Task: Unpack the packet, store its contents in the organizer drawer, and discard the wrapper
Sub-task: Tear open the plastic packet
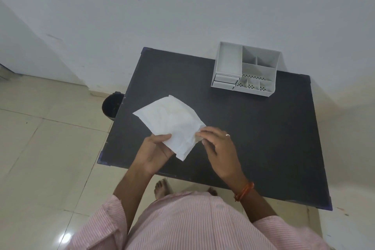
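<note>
A white, crinkled packet point(172, 122) is held above the near left part of the black table point(253, 128). My left hand point(156, 150) grips its lower left edge from below. My right hand point(217, 144) pinches the packet's right corner between thumb and fingers. What is inside the packet is hidden. A grey organizer point(245, 69) stands at the table's far right by the wall, with two small drawers point(224, 81) at its front left, both pushed in.
A black waste bin point(111, 105) stands on the tiled floor just left of the table's far left side. A white wall runs behind the table. My bare feet show under the table's near edge.
</note>
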